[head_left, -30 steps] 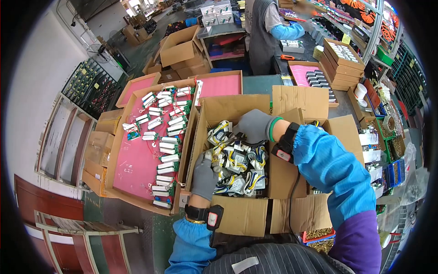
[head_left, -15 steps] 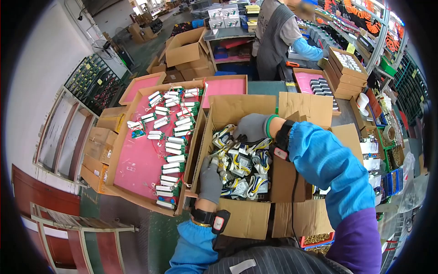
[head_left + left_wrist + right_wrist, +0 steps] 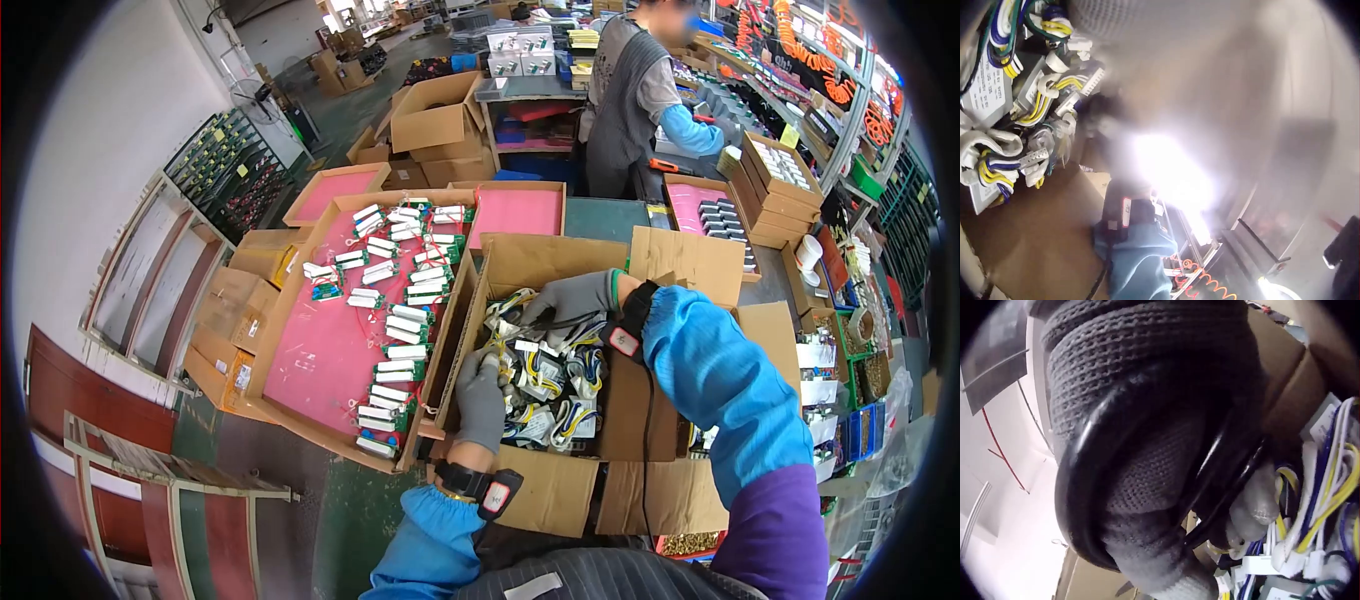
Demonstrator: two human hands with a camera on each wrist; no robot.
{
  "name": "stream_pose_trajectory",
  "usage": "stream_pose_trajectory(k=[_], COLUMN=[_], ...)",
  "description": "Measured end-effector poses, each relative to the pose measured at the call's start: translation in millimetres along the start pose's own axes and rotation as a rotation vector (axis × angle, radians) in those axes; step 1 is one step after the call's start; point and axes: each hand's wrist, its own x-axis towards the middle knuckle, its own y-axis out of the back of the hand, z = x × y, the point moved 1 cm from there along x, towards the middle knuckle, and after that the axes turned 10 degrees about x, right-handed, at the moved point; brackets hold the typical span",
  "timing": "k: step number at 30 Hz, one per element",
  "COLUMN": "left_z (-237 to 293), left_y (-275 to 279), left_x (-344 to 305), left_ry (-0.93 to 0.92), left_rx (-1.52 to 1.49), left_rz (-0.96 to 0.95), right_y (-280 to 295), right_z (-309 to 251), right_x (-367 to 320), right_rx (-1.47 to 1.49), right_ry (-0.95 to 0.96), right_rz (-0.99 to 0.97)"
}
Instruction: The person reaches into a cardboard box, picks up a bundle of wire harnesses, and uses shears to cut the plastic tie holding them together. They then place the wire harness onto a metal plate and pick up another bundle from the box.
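Observation:
An open cardboard box (image 3: 540,480) holds several silver units (image 3: 991,94) with white, blue and yellow wires (image 3: 1329,487). Inside it, my gloved right hand (image 3: 575,302) grips a tool with black looped handles (image 3: 1075,494); in the right wrist view the fingers (image 3: 1147,550) pass through a loop. The tool's working end is mostly hidden. My gloved left hand (image 3: 480,405) is at the box's left side, fingertips among the wires; whether they pinch one cannot be made out. Only blurred grey glove knit (image 3: 1107,15) shows in the left wrist view.
To the left, a pink-lined tray (image 3: 320,340) holds several white-and-green parts (image 3: 405,350). Raised box flaps (image 3: 685,262) stand behind and right. Another person (image 3: 635,100) works at the far bench. Stacked trays (image 3: 775,205) and parts bins (image 3: 862,430) are at the right.
The head view has shifted, so the box and tray appear lower and farther right. Both hands stay at the wires in the box. The other person's arm has moved.

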Motion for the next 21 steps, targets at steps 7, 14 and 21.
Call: stream_pose_trajectory(k=[7,14,21], left_z=[-1.8,-10.1,-17.4], left_y=[-10.2,-16.5,-16.3], left_x=[1.6,0.2,3.9], left_ry=[0.029,-0.049,-0.099], left_rx=[-0.113,-0.170,-0.202], left_rz=[0.112,0.163,0.136], right_y=[-13.8,-19.3,-26.5], right_z=[2.5,-2.1,-24.6], right_x=[-13.6,-13.5,-14.9], right_rx=[0.112,0.085,-0.029], right_ry=[0.075,0.159,0.201], right_rz=[0.085,0.111,0.190])
